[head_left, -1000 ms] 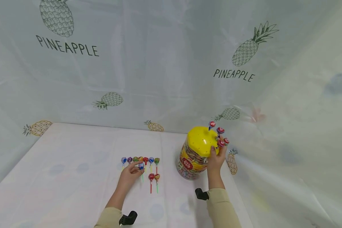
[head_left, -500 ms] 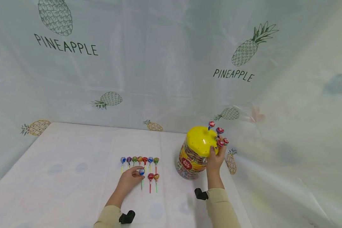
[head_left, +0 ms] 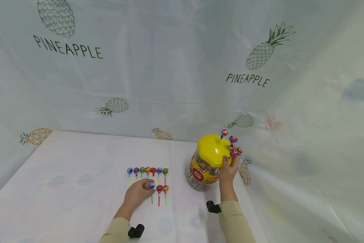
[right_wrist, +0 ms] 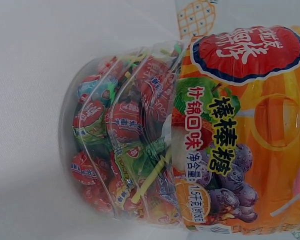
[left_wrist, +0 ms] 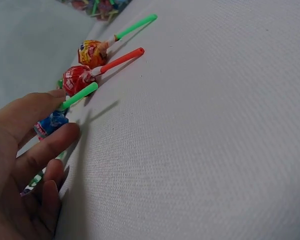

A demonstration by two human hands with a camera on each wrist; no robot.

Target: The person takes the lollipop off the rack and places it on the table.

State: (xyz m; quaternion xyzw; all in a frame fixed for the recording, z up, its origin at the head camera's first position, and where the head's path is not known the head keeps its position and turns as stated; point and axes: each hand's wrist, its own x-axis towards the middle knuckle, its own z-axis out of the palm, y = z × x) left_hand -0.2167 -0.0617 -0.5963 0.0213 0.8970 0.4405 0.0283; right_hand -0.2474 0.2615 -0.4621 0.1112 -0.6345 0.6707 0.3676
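Starting at the left of the pale cloth-covered surface [head_left: 78, 189], I see a row of seven round wrapped lollipops [head_left: 147, 170] in blue, purple, green, orange and red, some sticks partly hidden by the left hand [head_left: 137, 194]. That hand pinches a blue-wrapped ball lollipop with a green stick [head_left: 151, 186] in front of the row; my left wrist view shows its stick raised off the surface and its head half covered. Just right of it lie a red-wrapped lollipop on a red stick [head_left: 159, 189] and an orange-wrapped lollipop on a green stick [head_left: 165, 188]. Further right stands a large clear plastic jar with an orange printed label [head_left: 200, 172], full of mixed wrapped lollipops; the label hides those higher up, and my right wrist view cuts off its top. The right hand [head_left: 228, 171] grips the jar by the domed yellow lid [head_left: 213, 148], beside upright red-and-purple lollipops [head_left: 233, 138] whose overlapping heads I can't count and which partly hide its fingers
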